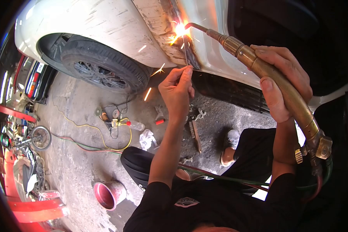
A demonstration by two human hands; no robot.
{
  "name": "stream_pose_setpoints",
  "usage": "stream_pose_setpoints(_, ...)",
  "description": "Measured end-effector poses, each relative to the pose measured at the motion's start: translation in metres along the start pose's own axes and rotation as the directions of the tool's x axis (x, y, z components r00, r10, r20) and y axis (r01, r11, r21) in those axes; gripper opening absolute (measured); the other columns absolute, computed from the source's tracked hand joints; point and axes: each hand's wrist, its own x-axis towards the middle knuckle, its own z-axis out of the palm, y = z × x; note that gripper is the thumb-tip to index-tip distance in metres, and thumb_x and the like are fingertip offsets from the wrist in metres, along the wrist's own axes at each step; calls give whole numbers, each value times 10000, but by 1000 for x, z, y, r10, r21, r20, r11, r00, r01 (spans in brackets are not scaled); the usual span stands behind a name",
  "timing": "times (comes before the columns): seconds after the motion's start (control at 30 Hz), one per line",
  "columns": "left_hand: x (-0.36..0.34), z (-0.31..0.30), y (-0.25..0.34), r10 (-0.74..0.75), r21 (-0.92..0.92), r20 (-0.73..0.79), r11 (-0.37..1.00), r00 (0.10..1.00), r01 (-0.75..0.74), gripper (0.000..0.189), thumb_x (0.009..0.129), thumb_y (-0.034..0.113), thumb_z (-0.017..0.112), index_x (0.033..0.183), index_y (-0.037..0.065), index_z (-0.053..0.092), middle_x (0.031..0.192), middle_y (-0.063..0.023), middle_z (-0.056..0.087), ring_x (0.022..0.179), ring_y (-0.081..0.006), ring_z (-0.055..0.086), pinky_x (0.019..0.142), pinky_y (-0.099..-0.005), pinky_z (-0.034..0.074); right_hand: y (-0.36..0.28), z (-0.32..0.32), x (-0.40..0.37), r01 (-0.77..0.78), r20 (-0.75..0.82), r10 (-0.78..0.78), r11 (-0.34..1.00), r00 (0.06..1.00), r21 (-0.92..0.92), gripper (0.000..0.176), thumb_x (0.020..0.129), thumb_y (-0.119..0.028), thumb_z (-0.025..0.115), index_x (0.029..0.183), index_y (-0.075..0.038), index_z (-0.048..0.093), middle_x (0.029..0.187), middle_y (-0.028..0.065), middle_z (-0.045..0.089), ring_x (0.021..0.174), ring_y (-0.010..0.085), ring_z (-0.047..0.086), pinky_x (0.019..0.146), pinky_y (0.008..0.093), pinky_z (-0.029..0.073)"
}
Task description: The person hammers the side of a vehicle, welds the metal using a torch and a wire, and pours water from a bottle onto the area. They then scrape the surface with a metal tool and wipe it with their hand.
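Note:
My right hand (284, 79) is wrapped round a brass gas welding torch (274, 73), its bent tip pointing left at the car body. A bright flame (180, 29) with flying sparks burns at the tip, against a scorched seam in the white car panel (210, 50). Below the flame, my left hand (176, 87) pinches a thin filler rod (187, 54) between thumb and fingers. The rod runs up toward the glow, and glare hides its far end. Green and red hoses (236, 181) lead from the torch's valve end across my lap.
A car wheel (104, 69) stands left of my left hand. On the concrete floor lie a wire brush (195, 135), a red cylinder (159, 121), a plastic bottle (136, 125), a power tool (106, 116) and a yellow cord (129, 139). A red bucket (110, 195) lies lower left.

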Motion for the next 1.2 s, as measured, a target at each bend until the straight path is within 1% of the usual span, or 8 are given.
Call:
stream_pose_setpoints(0.23, 0, -1, 0, -13, -25, 9, 1000, 1000, 13, 166, 980, 91, 711, 1051, -55, 747, 671, 10, 570, 520, -51, 459, 430, -238, 375, 2, 0, -1, 14, 5, -14, 1000, 1000, -13, 444, 827, -250, 666, 1109, 90, 704, 1071, 279, 719, 970, 350, 741, 878, 414, 583)
stream_pose_setpoints(0.37, -2, -1, 0, -17, 7, 4, 1000, 1000, 17, 167, 980, 92, 710, 1052, -55, 747, 662, 11, 565, 514, -51, 454, 430, -238, 375, 2, 0, 0, 29, 1, -29, 1000, 1000, -4, 437, 847, -252, 662, 1115, 91, 703, 1072, 278, 718, 965, 341, 744, 858, 399, 589)
stream_pose_setpoints(0.43, -4, 1, 0, -23, 35, -14, 999, 1000, 23, 157, 992, 99, 700, 1027, -44, 753, 639, 23, 547, 501, -33, 454, 435, -225, 388, 3, 0, -1, 31, -1, -31, 999, 1000, -8, 434, 854, -252, 661, 1116, 92, 702, 1072, 278, 717, 963, 339, 745, 851, 394, 591)
stream_pose_setpoints(0.5, -4, 2, -2, -22, 15, -17, 1000, 1000, 22, 156, 992, 100, 701, 1025, -44, 752, 640, 23, 548, 500, -33, 454, 435, -226, 387, 4, -1, -1, 34, 2, -34, 999, 999, 3, 429, 865, -253, 661, 1116, 93, 701, 1073, 279, 716, 957, 338, 747, 841, 388, 593)
stream_pose_setpoints(0.73, -4, 0, -1, -6, -11, 3, 1000, 1000, 6, 177, 980, 103, 716, 1053, -55, 749, 682, 4, 580, 524, -49, 459, 434, -237, 379, 4, 0, -1, 43, 1, -43, 999, 999, 4, 426, 864, -253, 664, 1114, 90, 702, 1071, 277, 716, 956, 337, 747, 838, 393, 595)
stream_pose_setpoints(0.97, -1, 1, 0, -8, -13, 0, 1000, 1000, 8, 173, 981, 97, 712, 1050, -58, 749, 675, 9, 573, 515, -50, 451, 434, -238, 380, 4, 1, -2, 43, -6, -43, 999, 999, -9, 428, 859, -254, 661, 1114, 88, 702, 1073, 279, 719, 954, 335, 747, 837, 395, 596)
stream_pose_setpoints(1.03, 0, 1, -1, 1, 0, 4, 1000, 1000, -1, 170, 999, 108, 692, 1045, -46, 746, 639, 16, 553, 492, -37, 448, 434, -232, 392, 4, 0, -2, 45, -6, -45, 999, 999, -13, 430, 858, -257, 661, 1112, 88, 703, 1073, 279, 719, 953, 335, 747, 837, 395, 596)
stream_pose_setpoints(1.2, -1, 1, -1, -8, -9, 0, 1000, 1000, 8, 178, 982, 99, 709, 1053, -60, 748, 664, 13, 561, 518, -51, 449, 436, -239, 377, 6, -1, -1, 51, 4, -51, 999, 999, -1, 433, 848, -257, 664, 1106, 88, 705, 1072, 285, 719, 954, 340, 747, 834, 396, 597)
